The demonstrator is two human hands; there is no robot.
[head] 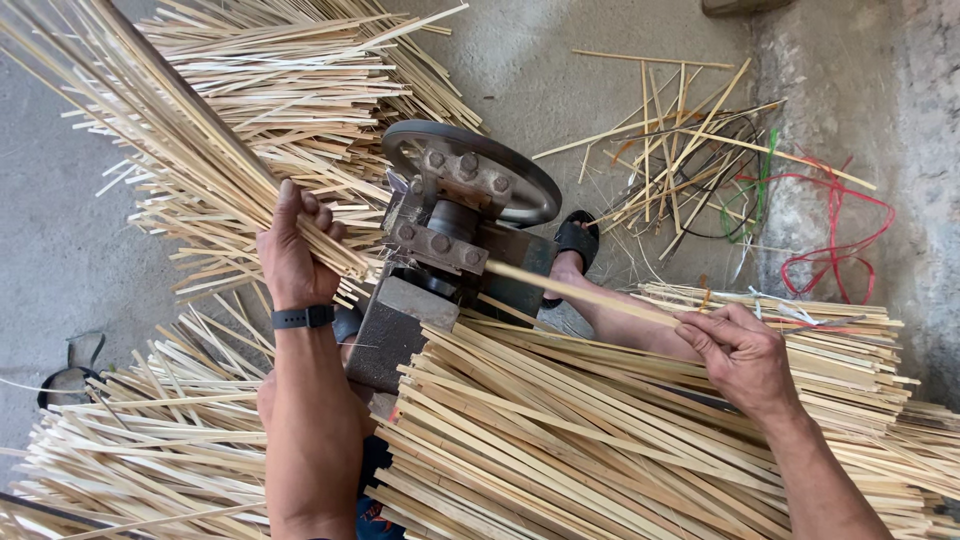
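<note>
Head view, looking straight down. Left hand [290, 255] closed around a thick bundle of thin split slivers [180, 150] – fingers curled over the top, thumb side hidden, so the grip is tight but the fingertips can't all be seen. The bundle runs from the upper left corner down to the metal splitting machine [440, 270], its near end at the machine's left side. Black wristband [303, 317] on the left wrist.

Right hand [740, 350] pinches a single bamboo strip [580, 292] between thumb and bent fingers; the strip lies tilted, its far end at the machine's bolted head, just below the round flywheel [475, 165]. The hand rests over a stack of wider bamboo slats [560, 440] that fills the lower right.

More split slivers in a loose pile [140, 440] lower left and another beyond the machine. A foot in a black sandal [575, 245] just right of the machine – bare concrete floor [60, 250] around. Red cord [835, 235] and stray sticks top right.
</note>
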